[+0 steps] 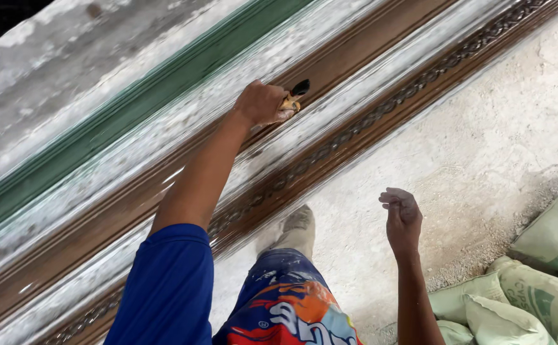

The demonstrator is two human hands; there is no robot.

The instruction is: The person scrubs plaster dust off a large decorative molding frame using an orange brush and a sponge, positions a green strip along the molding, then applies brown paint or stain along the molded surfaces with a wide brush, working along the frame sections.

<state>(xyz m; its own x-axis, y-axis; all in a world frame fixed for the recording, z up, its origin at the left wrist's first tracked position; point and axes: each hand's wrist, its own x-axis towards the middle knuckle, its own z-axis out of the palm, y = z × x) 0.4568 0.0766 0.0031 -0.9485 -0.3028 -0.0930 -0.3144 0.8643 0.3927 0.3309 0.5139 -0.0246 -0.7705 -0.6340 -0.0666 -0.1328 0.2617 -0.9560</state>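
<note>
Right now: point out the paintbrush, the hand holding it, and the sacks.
paintbrush (296, 94), head view, on the dark bristle tip past the fingers.
left hand (261, 102), head view, on the back of the hand gripping the brush.
sacks (550, 239), head view, on the pale green side of the upper sack.

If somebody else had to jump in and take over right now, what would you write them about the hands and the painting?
Left hand: closed around a paintbrush, bristles on the long brown moulding.
Right hand: empty, loosely curled, hanging over the dusty floor.
Done: the flat band and the chain-pattern strip look brown.
Left: the pale whitish bands between them appear uncoated.
Nearby: green sacks at the right; a foot beside the moulding.
</note>
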